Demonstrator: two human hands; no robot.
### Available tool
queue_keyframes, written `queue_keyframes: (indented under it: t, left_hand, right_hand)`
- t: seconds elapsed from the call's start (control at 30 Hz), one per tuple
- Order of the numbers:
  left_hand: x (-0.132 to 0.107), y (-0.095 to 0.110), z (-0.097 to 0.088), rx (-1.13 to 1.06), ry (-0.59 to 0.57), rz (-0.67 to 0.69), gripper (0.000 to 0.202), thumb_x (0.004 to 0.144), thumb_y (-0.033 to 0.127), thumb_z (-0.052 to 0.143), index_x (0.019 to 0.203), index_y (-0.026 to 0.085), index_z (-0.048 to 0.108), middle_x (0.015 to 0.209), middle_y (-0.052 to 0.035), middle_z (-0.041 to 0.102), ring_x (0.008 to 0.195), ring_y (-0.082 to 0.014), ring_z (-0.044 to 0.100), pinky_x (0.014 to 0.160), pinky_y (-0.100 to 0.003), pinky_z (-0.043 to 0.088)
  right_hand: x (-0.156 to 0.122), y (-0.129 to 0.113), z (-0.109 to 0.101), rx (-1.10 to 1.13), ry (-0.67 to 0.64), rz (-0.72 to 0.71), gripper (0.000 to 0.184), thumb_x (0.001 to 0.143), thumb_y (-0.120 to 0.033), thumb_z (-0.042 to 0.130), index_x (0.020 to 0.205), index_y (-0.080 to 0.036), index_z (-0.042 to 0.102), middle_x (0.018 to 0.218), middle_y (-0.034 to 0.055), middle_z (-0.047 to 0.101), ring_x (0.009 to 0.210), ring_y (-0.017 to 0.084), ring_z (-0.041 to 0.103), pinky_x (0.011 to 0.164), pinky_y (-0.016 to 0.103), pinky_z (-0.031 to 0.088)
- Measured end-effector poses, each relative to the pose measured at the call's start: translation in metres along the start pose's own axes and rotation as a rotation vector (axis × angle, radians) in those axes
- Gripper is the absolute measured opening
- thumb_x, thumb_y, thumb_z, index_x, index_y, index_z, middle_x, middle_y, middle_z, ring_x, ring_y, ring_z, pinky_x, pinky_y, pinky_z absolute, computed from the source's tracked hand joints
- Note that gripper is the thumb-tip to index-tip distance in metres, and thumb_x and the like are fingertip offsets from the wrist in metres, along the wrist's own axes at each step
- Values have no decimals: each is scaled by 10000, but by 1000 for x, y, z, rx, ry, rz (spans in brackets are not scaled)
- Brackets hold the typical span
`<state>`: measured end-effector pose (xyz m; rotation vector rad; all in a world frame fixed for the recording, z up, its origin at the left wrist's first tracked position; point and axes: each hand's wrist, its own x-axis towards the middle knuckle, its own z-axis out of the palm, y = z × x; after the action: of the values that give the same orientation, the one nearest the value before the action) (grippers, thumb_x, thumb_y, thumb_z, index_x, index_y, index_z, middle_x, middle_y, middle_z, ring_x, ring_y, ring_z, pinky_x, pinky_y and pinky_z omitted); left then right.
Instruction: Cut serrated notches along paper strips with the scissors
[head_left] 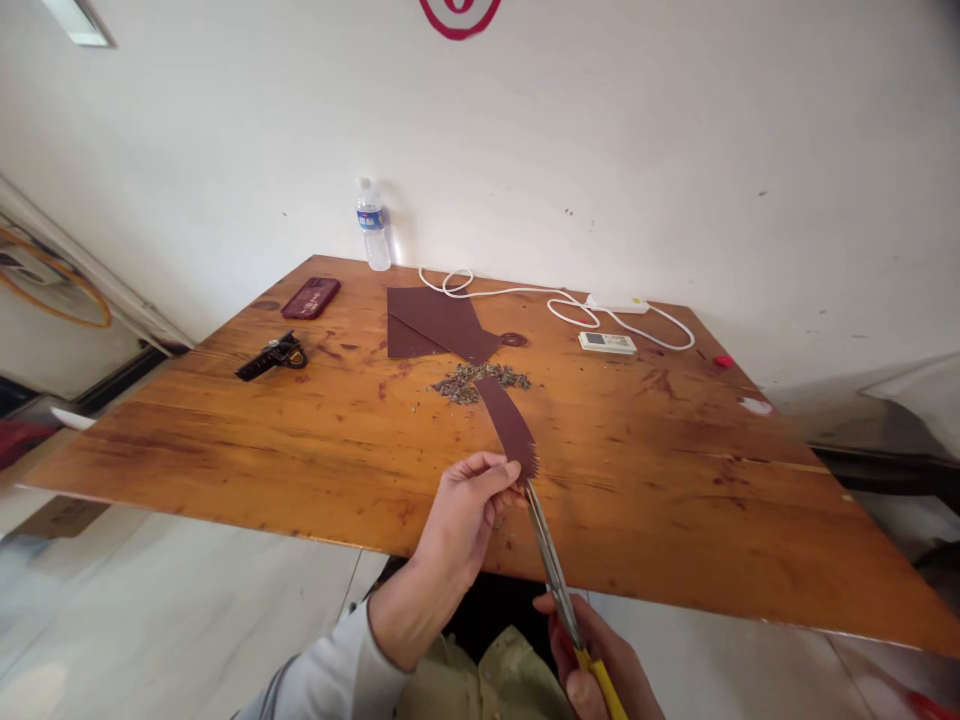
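Pinching a maroon strip (510,422) above the bench (660,480) with my left hand (466,505), the nearer one, I am holding its long axis pointing forward and slightly left, while my right hand (598,650) is gripping scissors (553,565), their tips reaching its near, notched end.

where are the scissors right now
In the head view, the scissors are low, right of centre, held in the right hand, tips by the notched brown strip in the left hand.
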<state>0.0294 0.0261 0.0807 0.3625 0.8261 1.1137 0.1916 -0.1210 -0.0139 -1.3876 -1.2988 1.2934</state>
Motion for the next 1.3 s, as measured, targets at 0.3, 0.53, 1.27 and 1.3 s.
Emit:
queue_keyframes:
  t: [0.3,0.53,1.27,1.3]
  left_hand:
    - [-7,-3,3,-33,-5,46,238,526,211,900,566,127,681,554,15,624,498,-70,570,534,-173,464]
    - [-8,-3,5,-59,-1,49,218,536,195,887,569,128,682,569,14,627,522,-72,574,545,-172,477]
    - [-1,-5,3,-37,38,-23,208,557,181,851,605,130,655,619,15,611,544,-82,576,566,-213,515]
    - [0,-5,3,-36,36,-20,217,558,179,852,612,135,646,620,20,607,542,-83,578,566,-216,518]
  right_hand:
    - [3,-13,9,-116,87,-41,551,868,-679,570,1076,-190,716,697,26,625,550,187,569,514,250,479]
    - [5,-10,14,-153,126,-86,545,857,-685,578,1051,-196,717,631,5,616,497,172,555,461,228,460]
    - [1,-13,14,-205,197,64,517,835,-688,614,971,-198,708,607,-40,485,515,160,415,507,269,362]
    - [1,-12,14,-212,190,59,545,838,-713,598,981,-199,707,609,-36,493,523,166,431,513,270,372]
